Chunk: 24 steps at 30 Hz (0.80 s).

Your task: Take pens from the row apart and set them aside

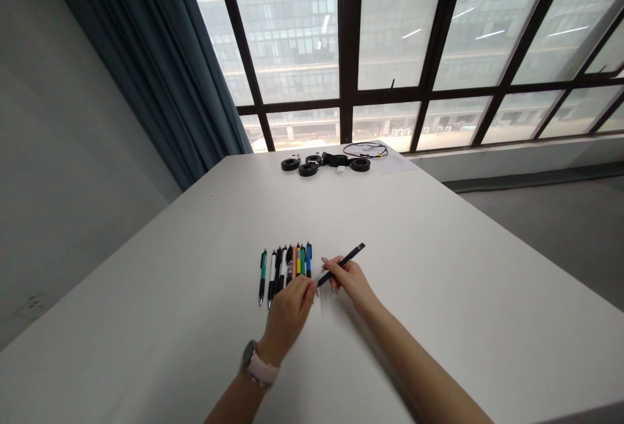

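Both hands on one dark pen (341, 263), just right of pen row (285, 269) on white bench (439, 268). Right hand (351, 281) pinches mid-barrel; left hand (288, 312) grips lower end w/ fingertips. Best kept low over bench, parallel to row, so neighbours aren't knocked. Tape rolls (309, 167) well apart at far edge.

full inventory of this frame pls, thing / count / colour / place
pens in row: about eight, green, white, black, orange, yellow, blue; side by side, table centre
dark pen: one, black and blue; held above table, right of row
table: one, white
black rings: about four; far table edge
cable: one, black; far edge
paper: one, white; far edge
curtain: one, blue; left of window
watch: one, pink strap; left wrist
left hand: grip on dark pen's near end
right hand: grip on dark pen
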{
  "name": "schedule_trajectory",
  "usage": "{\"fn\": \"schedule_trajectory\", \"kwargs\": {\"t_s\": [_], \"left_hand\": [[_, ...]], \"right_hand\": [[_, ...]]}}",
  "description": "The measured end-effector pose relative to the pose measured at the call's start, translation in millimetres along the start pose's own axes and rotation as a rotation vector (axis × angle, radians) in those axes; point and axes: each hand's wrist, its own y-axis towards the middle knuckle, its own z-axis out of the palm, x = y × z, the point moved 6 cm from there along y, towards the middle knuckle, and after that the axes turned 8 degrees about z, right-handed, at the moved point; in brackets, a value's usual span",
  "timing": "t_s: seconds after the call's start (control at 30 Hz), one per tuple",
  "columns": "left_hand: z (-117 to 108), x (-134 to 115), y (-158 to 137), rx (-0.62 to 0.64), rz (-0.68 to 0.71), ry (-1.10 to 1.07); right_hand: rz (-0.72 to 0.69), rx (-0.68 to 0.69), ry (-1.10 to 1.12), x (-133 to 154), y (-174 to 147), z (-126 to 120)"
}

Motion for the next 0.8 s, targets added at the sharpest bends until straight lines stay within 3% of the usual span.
{"fn": "schedule_trajectory", "kwargs": {"t_s": [0.37,0.8], "left_hand": [[-0.8,-0.6,0.9,-0.008,0.022,-0.009],[-1.3,2.1,-1.4,-0.023,-0.011,-0.075]], "right_hand": [[0.097,0.033,0.119,-8.4,1.5,1.1],[0.106,0.032,0.138,-6.6,-0.3,-0.3]]}}
